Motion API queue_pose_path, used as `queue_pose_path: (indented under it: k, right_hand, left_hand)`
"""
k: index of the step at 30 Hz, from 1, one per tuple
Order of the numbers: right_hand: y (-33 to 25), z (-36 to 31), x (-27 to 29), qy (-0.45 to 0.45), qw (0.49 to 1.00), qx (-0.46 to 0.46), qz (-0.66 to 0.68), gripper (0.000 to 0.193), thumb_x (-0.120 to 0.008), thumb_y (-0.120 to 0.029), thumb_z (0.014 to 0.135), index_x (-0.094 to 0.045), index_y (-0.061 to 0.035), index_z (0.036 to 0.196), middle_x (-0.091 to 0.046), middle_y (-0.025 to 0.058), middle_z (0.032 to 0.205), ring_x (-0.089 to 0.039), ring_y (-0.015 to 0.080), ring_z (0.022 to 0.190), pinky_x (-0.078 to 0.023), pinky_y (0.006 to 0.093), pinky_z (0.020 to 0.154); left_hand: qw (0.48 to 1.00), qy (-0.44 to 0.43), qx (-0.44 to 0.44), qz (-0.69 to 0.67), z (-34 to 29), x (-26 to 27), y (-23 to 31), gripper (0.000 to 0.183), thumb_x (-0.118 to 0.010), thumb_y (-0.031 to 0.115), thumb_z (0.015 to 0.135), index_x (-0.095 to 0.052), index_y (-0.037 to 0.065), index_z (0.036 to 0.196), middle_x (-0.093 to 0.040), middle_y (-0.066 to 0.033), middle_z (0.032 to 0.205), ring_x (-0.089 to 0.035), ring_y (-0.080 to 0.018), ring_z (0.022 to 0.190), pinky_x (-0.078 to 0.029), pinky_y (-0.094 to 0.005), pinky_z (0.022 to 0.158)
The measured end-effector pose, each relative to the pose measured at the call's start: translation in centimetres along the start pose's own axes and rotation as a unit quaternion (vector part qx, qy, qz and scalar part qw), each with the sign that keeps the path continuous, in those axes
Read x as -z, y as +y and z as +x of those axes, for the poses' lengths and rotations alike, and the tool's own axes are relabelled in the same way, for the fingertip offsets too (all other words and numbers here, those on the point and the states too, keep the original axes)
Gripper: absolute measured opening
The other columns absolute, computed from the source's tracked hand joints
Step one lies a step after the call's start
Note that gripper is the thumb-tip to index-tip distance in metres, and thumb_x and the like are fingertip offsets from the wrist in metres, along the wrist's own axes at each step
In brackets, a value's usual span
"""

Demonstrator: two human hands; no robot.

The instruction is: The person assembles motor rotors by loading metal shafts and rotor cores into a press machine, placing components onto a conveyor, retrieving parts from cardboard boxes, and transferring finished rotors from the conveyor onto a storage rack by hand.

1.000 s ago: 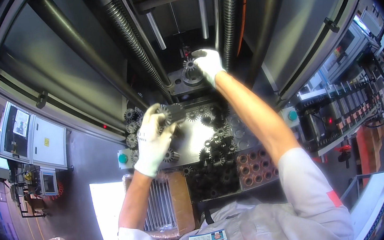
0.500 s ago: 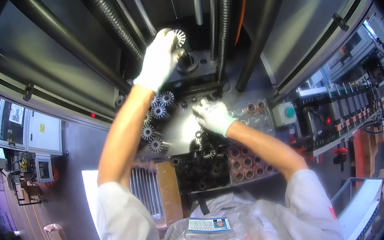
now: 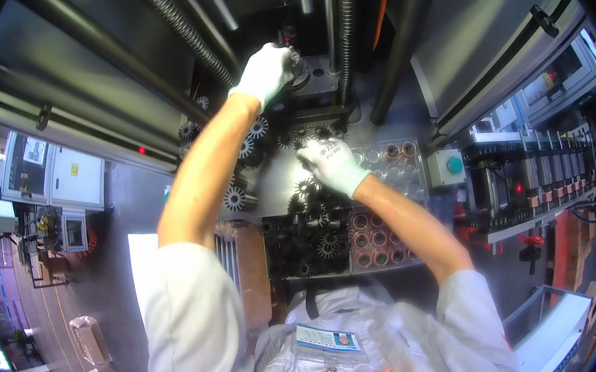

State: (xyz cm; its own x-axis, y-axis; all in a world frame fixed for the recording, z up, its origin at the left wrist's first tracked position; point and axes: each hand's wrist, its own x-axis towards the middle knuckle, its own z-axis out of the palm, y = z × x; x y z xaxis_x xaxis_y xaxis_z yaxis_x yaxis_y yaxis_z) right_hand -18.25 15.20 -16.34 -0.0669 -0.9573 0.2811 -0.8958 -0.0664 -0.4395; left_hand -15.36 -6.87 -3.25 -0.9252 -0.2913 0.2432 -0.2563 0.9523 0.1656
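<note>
My left hand point(image 3: 267, 74), in a white glove, reaches far forward to a round metal fixture point(image 3: 302, 77) inside the machine. Its fingers are bent closed at the fixture's left side, and what they hold is hidden. Lower and to the right, my gloved right hand point(image 3: 336, 165) is over the metal work surface point(image 3: 278, 188), fingers curled inward beside dark toothed metal cores point(image 3: 305, 187). Whatever lies under those fingertips cannot be made out. More slotted cores point(image 3: 234, 198) stand in a group left of the surface.
Nearer me are a black tray point(image 3: 285, 264) of dark cores and a tray of copper-coloured rings point(image 3: 361, 240). A clear plastic tray point(image 3: 403, 172) holds a few rings. On the right is a green button box point(image 3: 450, 165). Thick columns point(image 3: 400, 49) flank the fixture.
My left hand has moved from holding a slotted core up beside the fixture to the fixture itself; that core is no longer visible. My right hand has stayed near the same cores.
</note>
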Motion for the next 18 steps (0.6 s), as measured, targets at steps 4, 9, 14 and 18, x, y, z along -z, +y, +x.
queue_pose_path:
  k: [4,9,14,18]
  right_hand:
    - [0.3,0.2,0.6,0.086,0.993,0.083,-0.016,0.025,-0.066,-0.018,0.083,-0.07,-0.0172,0.108,-0.061,0.0064,0.094,-0.062,0.0273,0.088,-0.048,0.0414,0.083]
    - [-0.7,-1.1,5.9,0.113,0.976,-0.009,0.184,0.019,-0.069,-0.016,0.086,-0.073,-0.007,0.102,-0.062,0.0097,0.096,-0.065,0.0274,0.087,-0.052,0.0382,0.079]
    - [-3.0,0.4,6.9,0.036,0.88,-0.173,0.442,0.026,-0.063,-0.002,0.094,-0.067,-0.0001,0.12,-0.07,0.0039,0.102,-0.063,0.0097,0.093,-0.052,0.0262,0.083]
    - [-2.8,2.1,6.8,0.026,0.841,-0.208,0.498,0.031,-0.061,0.0,0.097,-0.063,0.0011,0.127,-0.067,0.001,0.101,-0.06,0.0051,0.087,-0.052,0.0217,0.078]
  left_hand:
    - [0.993,0.015,0.04,0.113,-1.8,1.6,-0.6,0.037,-0.077,0.034,0.082,-0.072,0.012,0.112,-0.066,-0.0147,0.117,-0.066,-0.0366,0.105,-0.054,-0.042,0.09]
    - [0.994,0.102,0.046,0.008,-11.7,9.2,2.7,0.03,-0.069,0.031,0.09,-0.071,0.006,0.107,-0.071,-0.0151,0.094,-0.069,-0.0309,0.089,-0.054,-0.0392,0.078]
    - [0.904,-0.264,0.33,-0.06,-34.9,4.3,-1.7,0.029,-0.069,0.033,0.082,-0.076,0.014,0.103,-0.074,-0.0116,0.095,-0.07,-0.0307,0.092,-0.055,-0.0411,0.086]
    - [0.911,-0.208,0.355,-0.024,-41.3,-4.6,-1.9,0.037,-0.069,0.031,0.086,-0.07,0.009,0.116,-0.072,-0.0187,0.103,-0.068,-0.0359,0.1,-0.052,-0.0461,0.088]
